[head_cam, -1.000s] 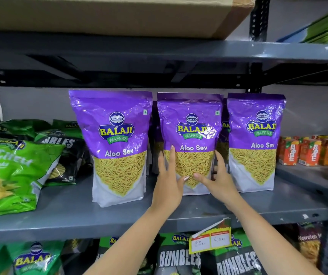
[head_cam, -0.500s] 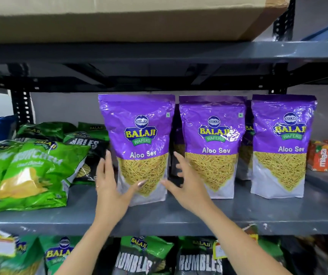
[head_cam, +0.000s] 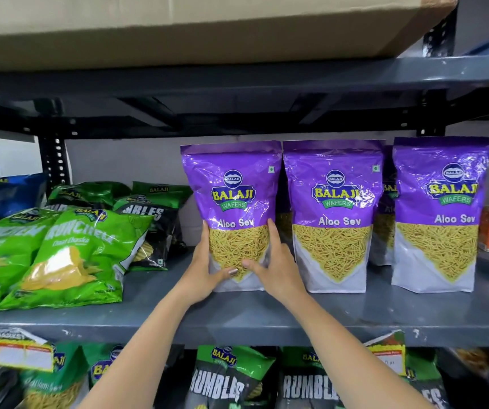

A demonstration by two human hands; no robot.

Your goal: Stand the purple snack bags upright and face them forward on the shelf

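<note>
Glossy crinkled purple bag [head_cam: 231,184] stands upright, clasped at both sides by left hand [head_cam: 205,273] and right hand [head_cam: 278,270].

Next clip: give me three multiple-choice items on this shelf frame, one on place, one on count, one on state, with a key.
1. Which purple bag do the hands hold?
A. leftmost
B. middle
C. rightmost

2. How many purple bags stand in the front row?
A. two
B. three
C. five

3. How is the held bag standing?
A. flat on its back
B. upside down
C. upright, label forward

Key:
1 A: left hand and right hand clasp the sides of the leftmost bag.
2 B: it, the middle bag and the right bag line the shelf.
3 C: "Aloo Sev" reads right way up.
</note>
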